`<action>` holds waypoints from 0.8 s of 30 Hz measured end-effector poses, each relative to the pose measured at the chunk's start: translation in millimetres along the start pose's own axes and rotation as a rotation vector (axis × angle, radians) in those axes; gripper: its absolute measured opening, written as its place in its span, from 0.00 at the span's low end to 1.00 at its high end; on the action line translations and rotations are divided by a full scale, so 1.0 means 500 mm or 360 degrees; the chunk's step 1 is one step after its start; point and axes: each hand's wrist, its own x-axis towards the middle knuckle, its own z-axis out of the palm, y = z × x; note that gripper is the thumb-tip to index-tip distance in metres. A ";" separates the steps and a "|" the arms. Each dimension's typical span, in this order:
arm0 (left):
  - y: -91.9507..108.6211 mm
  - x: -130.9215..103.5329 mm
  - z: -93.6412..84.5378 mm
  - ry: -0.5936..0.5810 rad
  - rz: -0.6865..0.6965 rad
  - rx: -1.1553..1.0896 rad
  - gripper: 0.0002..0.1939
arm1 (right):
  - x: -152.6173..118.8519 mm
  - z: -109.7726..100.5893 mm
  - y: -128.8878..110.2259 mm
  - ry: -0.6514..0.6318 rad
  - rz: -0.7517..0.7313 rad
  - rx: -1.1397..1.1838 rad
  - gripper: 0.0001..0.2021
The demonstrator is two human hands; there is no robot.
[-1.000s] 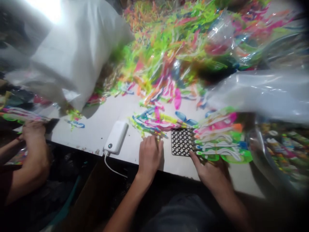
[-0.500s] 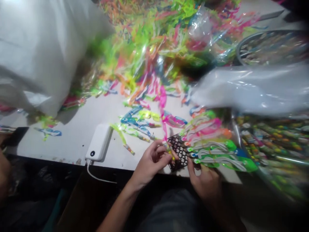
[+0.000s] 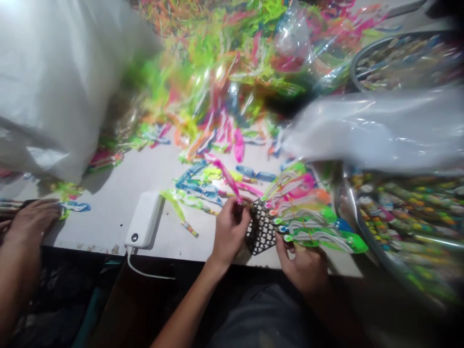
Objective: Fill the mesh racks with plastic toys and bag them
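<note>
My left hand is closed, fingertips pinched round the lower end of a long pink plastic strip that slants up and left. Just right of those fingers lies a black plate with rows of round holes. My right hand grips that plate's lower right side, the thumb on its edge and some fingers hidden beneath. Fanned out along the right side of the plate are several green, orange and pink plastic pieces with white cords. Loose blue and yellow-green pieces lie beyond my left hand.
A white power bank with a cable lies left. A large heap of bright plastic pieces covers the back. White bags stand left; a clear bag and metal basins are right. Another person's hand rests far left.
My left hand has moved up slightly, and the pink strip now leans left instead of standing nearly straight up. Another person's hand has come in at the left. My right hand stays by the plate.
</note>
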 end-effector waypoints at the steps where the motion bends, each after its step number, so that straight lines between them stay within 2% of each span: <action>1: -0.001 0.002 0.000 -0.0017 0.0015 0.0058 0.08 | 0.002 -0.001 -0.004 0.0005 0.0030 -0.0022 0.23; 7: -0.009 0.013 0.004 -0.0060 0.0240 0.0380 0.08 | 0.012 -0.004 -0.011 0.0055 0.0024 -0.0119 0.26; 12: -0.026 0.013 0.007 -0.0073 0.0461 0.0639 0.08 | 0.006 0.004 0.010 0.0077 -0.0123 -0.0072 0.20; 18: -0.049 0.018 0.012 -0.0122 0.0764 0.0927 0.11 | 0.007 0.004 0.004 0.0036 -0.0070 -0.0074 0.23; 21: -0.043 0.021 0.011 -0.0148 0.0743 0.0947 0.11 | 0.006 -0.002 -0.003 -0.0025 -0.0002 -0.0051 0.23; 24: -0.020 0.026 0.002 -0.0251 0.0616 0.0863 0.10 | -0.003 -0.002 0.000 -0.0079 0.0030 0.0056 0.19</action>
